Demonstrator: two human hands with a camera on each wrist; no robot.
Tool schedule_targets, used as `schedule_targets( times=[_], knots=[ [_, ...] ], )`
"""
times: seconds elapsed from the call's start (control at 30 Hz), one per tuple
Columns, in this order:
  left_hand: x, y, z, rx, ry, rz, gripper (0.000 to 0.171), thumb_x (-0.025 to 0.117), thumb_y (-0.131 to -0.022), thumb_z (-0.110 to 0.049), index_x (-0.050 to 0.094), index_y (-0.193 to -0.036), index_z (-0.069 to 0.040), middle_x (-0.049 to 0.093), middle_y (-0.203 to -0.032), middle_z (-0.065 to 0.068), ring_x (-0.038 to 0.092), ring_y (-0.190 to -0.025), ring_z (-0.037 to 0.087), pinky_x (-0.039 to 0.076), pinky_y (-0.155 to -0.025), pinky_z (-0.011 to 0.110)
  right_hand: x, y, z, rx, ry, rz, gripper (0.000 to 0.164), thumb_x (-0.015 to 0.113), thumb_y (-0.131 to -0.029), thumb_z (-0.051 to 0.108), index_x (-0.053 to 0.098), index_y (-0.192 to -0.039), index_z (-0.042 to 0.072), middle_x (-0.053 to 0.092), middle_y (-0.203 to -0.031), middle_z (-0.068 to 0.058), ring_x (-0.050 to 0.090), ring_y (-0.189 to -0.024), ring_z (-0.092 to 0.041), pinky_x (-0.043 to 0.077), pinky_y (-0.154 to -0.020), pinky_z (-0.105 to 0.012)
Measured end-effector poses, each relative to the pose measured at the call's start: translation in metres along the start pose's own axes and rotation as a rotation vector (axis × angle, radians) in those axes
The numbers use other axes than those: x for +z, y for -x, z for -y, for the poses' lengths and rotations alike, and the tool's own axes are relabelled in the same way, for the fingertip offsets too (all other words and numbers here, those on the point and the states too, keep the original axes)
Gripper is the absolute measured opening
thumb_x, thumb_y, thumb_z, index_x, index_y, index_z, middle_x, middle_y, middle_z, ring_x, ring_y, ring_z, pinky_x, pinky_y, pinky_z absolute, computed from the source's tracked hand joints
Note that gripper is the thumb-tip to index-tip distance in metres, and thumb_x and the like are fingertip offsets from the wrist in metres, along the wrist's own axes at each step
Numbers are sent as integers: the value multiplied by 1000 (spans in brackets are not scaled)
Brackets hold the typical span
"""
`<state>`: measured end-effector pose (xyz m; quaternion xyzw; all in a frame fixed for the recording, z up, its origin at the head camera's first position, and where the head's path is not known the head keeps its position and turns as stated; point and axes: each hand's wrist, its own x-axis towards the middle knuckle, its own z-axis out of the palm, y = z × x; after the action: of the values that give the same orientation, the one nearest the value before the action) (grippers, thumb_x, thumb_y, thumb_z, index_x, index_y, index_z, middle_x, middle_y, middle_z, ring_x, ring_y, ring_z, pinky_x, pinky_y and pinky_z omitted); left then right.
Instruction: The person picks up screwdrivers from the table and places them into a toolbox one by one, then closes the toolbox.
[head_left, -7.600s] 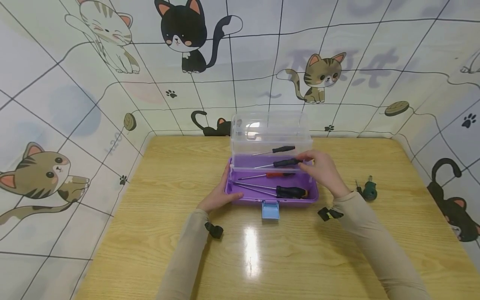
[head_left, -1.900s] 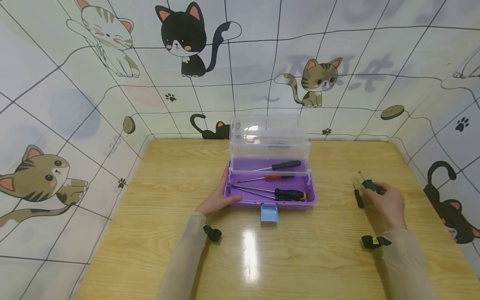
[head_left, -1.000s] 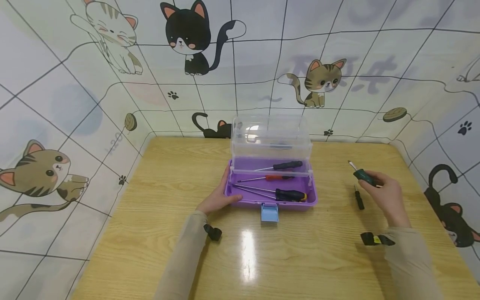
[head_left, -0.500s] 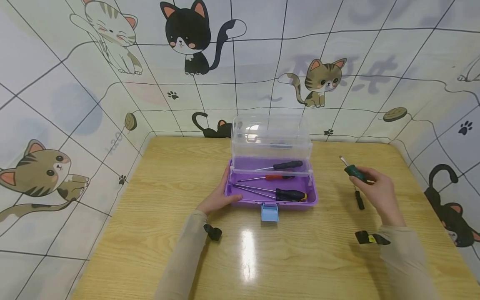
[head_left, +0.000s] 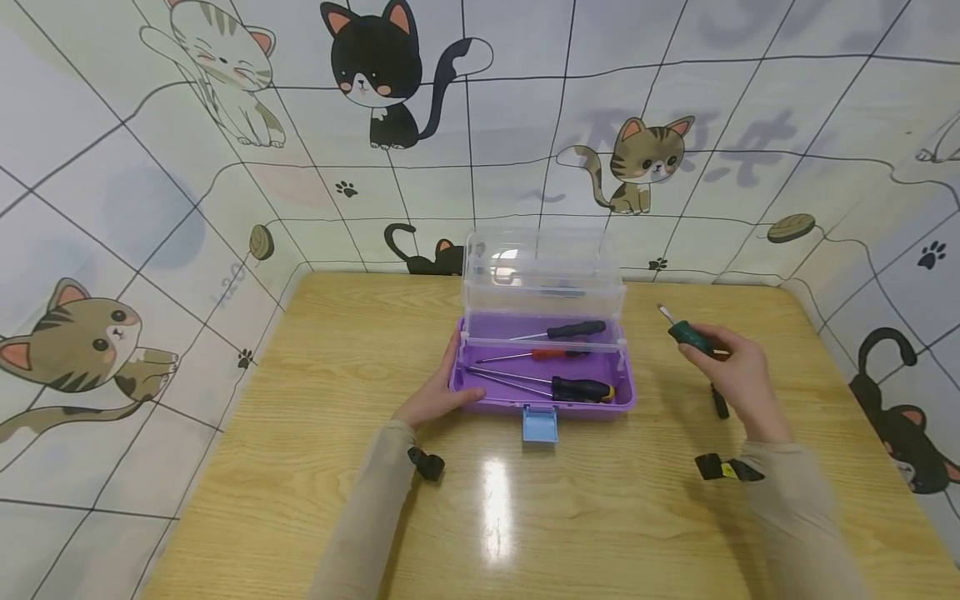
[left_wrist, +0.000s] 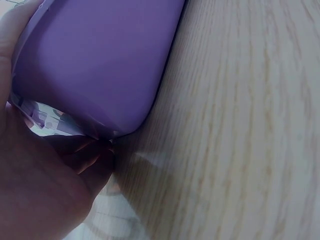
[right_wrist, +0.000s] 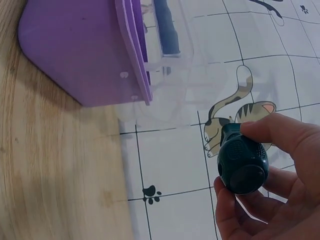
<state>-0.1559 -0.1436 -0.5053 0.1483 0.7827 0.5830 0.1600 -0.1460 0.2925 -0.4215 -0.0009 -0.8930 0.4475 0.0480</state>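
Note:
My right hand (head_left: 733,375) pinches a stubby screwdriver (head_left: 690,337) by its dark green handle, its short tip pointing up and left. It is raised over the table, right of a purple toolbox (head_left: 622,407) with a clear lid standing up. In the right wrist view the handle's rounded end (right_wrist: 249,177) faces the camera. My left hand (head_left: 433,400) grips the box's left end, thumb at the front rim and fingers round the side. Inside the box lie black-handled screwdrivers (head_left: 581,389) and a red-handled screwdriver (head_left: 551,354). Another black-handled screwdriver (head_left: 574,330) shows through the lid's lower edge.
A small black screwdriver (head_left: 720,403) lies on the wooden table (head_left: 360,333) just left of my right wrist, partly covered by the hand. A light blue latch (head_left: 540,425) hangs at the box front. The cat-printed backdrop (head_left: 525,108) rises behind and at both sides.
My right hand let go of a black screwdriver in the box, then picked up the green stubby screwdriver from the table and has carried it left towards the box. My left hand has stayed put.

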Motion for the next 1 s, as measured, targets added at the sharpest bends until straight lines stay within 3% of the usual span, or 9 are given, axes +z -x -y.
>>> schedule_targets(
  times=[0.17,0.33,0.4,0.6,0.83,1.0],
  knots=[
    [-1,5,-15,3,8,19,111,72,-87,-20,-16,-153,-31,-15,-160,1,-4,-145,25,6,-114,51,5,-3,7,-5,-3,15,56,65,-93,34,53,-135,-1,54,-126,-21,48,-97,-4,43,-71,-10],
    [-1,3,-8,3,10,21,111,71,-87,-16,-17,-152,-29,-16,-159,3,-5,-144,27,5,-113,52,8,-7,15,-21,12,25,55,65,-93,35,55,-135,0,56,-124,-22,52,-96,-11,45,-69,-9],
    [-1,-1,2,3,2,13,111,71,-87,-18,-18,-152,-34,-16,-159,0,-5,-144,25,5,-113,51,9,-8,17,-33,17,27,55,65,-93,35,55,-134,0,57,-123,-22,53,-96,-13,45,-69,-8],
    [0,-1,4,15,-7,-7,112,73,-85,-24,-16,-150,-43,-13,-160,-5,-2,-145,22,7,-114,50,11,-11,24,-44,15,38,54,64,-93,36,56,-134,3,57,-123,-20,54,-94,-12,46,-70,-11],
    [0,0,3,4,-2,-13,113,75,-83,-30,-14,-150,-46,-12,-160,-7,-1,-145,20,8,-114,49,14,-14,29,-57,-5,46,54,64,-93,36,56,-134,3,58,-121,-19,56,-92,-14,47,-69,-13],
    [-1,-1,4,16,-8,-7,112,74,-84,-25,-15,-150,-44,-12,-160,-6,0,-144,20,8,-114,49,18,-17,33,-72,-16,34,51,65,-93,34,58,-132,2,59,-118,-17,56,-89,-11,47,-68,-16]
  ],
)
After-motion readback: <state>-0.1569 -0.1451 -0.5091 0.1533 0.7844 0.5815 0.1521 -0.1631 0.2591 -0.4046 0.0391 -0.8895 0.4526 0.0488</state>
